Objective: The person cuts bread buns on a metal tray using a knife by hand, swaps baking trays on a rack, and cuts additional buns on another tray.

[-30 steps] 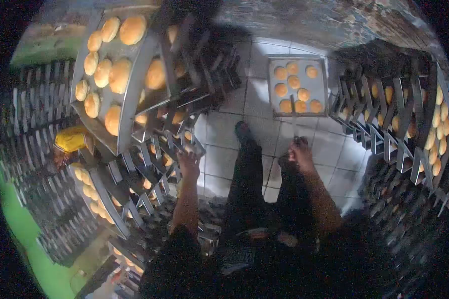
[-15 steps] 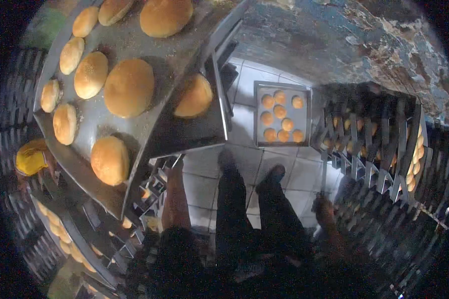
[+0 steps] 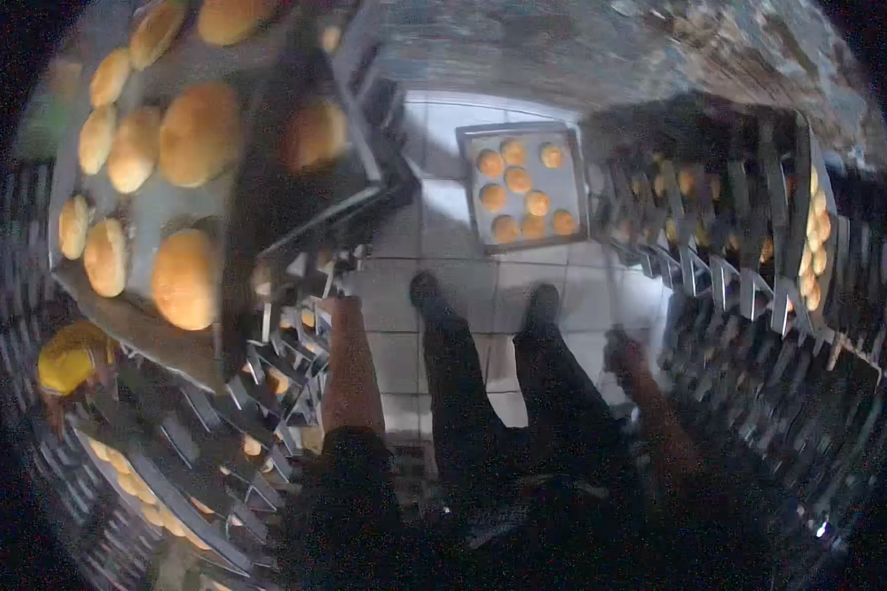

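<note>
- right hand looks curled round a thin rod, lower right of the floor tray
- left hand's hidden, lower left of that tray, can't tell its grip

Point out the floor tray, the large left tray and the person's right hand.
Floor tray [image 3: 563,189], head view: bare patch of its base.
Large left tray [image 3: 144,215], head view: bare patch of its base.
Right hand [image 3: 624,352], head view: its middle.

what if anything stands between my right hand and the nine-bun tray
Nothing visible blocks it: floor tiles show between the right hand and the nine-bun tray, with the right shoe left of that gap. A thin, blurred shape, too dim to identify, extends from the hand.
</note>
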